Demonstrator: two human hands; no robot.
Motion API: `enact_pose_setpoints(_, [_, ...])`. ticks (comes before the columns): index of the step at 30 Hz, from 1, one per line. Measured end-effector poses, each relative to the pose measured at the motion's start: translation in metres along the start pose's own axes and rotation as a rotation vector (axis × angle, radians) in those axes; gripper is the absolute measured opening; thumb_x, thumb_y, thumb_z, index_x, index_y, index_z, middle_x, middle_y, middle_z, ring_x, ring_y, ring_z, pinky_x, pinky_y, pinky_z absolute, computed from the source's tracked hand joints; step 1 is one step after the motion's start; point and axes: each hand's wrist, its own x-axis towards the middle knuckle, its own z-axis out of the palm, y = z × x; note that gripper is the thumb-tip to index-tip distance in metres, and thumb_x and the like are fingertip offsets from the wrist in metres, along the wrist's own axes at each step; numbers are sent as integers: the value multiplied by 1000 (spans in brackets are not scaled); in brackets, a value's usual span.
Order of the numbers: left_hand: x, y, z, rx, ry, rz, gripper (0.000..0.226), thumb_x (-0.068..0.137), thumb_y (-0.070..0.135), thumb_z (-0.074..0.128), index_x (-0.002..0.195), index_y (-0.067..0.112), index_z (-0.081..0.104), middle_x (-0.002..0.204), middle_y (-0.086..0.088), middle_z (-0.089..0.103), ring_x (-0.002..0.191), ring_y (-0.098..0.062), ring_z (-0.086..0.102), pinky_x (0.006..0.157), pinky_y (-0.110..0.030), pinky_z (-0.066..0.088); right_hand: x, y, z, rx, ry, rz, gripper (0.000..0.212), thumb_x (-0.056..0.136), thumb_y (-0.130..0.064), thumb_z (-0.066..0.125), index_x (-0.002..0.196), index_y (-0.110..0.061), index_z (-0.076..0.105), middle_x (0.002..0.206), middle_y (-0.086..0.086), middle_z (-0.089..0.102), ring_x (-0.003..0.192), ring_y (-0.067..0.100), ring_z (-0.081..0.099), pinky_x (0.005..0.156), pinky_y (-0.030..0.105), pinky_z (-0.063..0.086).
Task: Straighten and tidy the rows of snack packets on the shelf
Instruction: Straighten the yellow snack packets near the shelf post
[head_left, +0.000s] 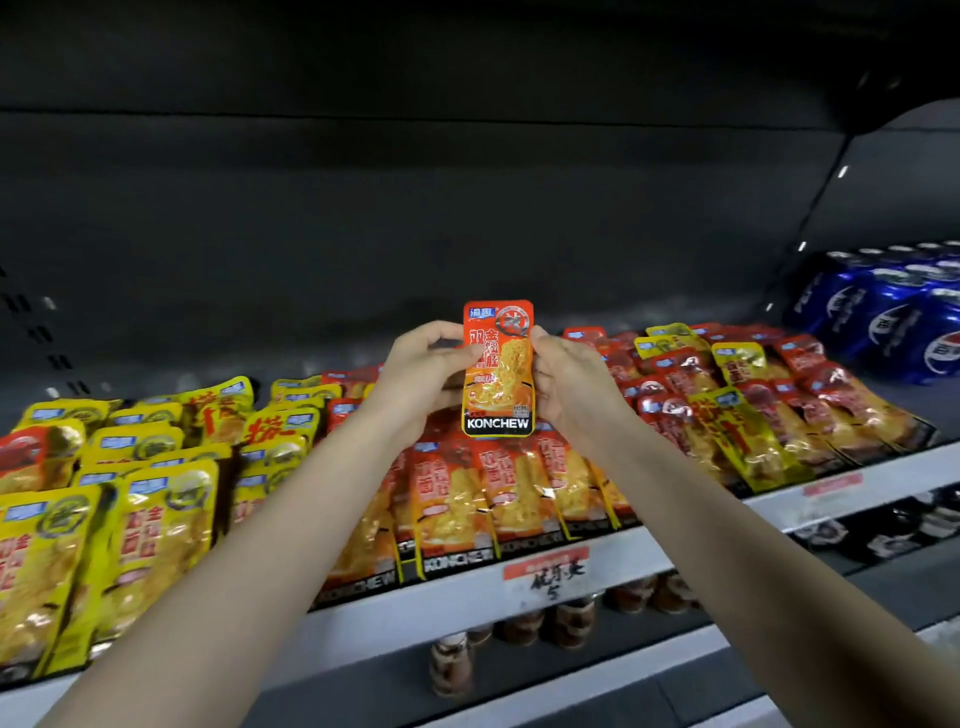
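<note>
An orange KONCHEW snack packet (498, 366) stands upright in the air above the middle of the shelf. My left hand (423, 374) grips its left edge and my right hand (569, 384) grips its right edge. Below it lie rows of orange packets (467, 499). Yellow packets (140, 499) fill the left of the shelf, some overlapping and skewed. Red packets (810, 410) with a few yellow ones mixed in lie at the right, fanned at an angle.
The white shelf edge (675, 551) carries a handwritten price tag (550, 571). Blue drink cans (893, 322) stand at the far right. Small jars (566, 621) sit on the shelf below. The dark back wall rises behind the packets.
</note>
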Motion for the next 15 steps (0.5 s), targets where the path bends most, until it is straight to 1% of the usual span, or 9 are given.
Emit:
enact_pose_setpoints(3, [8,-2,38,-21,-9,-7,16,88,11,63,104,10,64,94,-4,71,86,-19,70,69,-31,56,6,-8,-38,5,-1,2,28,99,-31,48,108,-9,62,104,9,72,97,19,70,84,39,57])
enact_pose_setpoints(5, [13,-5,64,-30,-4,-14,15,88,11,63,102,11,64,94,-5,71,87,-20,69,70,-32,55,8,-14,-64,6,-5,5,27,99,-30,49,108,-9,62,104,9,72,97,19,70,83,38,57])
enact_pose_setpoints(7, [18,-8,88,-45,2,-25,13,88,11,63,101,10,65,92,-4,71,87,-20,69,70,-32,55,10,-20,-87,1,-16,10,27,99,-28,49,112,-7,61,105,10,72,97,19,70,85,38,57])
enact_pose_setpoints(10, [21,-11,116,-66,1,-70,10,88,9,62,98,10,64,90,-5,71,86,-21,69,71,-33,56,13,-25,-115,-53,-27,22,28,99,-27,49,112,-7,62,103,9,73,95,20,70,80,37,58])
enact_pose_setpoints(11, [21,-12,124,-70,0,-87,10,88,8,62,97,10,64,92,-7,71,87,-22,69,72,-34,56,13,-27,-124,-74,-37,23,28,99,-27,49,111,-6,63,104,10,72,95,21,70,79,37,58])
enact_pose_setpoints(13, [20,-13,136,-67,-16,-105,9,89,6,60,97,9,63,94,-11,70,88,-23,68,71,-34,56,15,-29,-138,-119,-47,23,27,99,-25,48,109,-5,63,104,13,70,96,27,68,82,41,57])
enact_pose_setpoints(14, [20,-13,141,-64,-28,-106,9,89,4,59,97,9,62,95,-12,70,87,-23,68,69,-33,57,14,-30,-144,-147,-53,16,25,99,-25,49,106,-5,63,100,15,68,91,32,65,82,43,56])
enact_pose_setpoints(15, [20,-13,146,-64,-40,-105,10,89,3,59,97,9,62,95,-12,70,86,-22,69,66,-32,58,14,-30,-150,-179,-57,2,24,98,-25,49,101,-6,64,92,18,61,84,34,58,79,44,53])
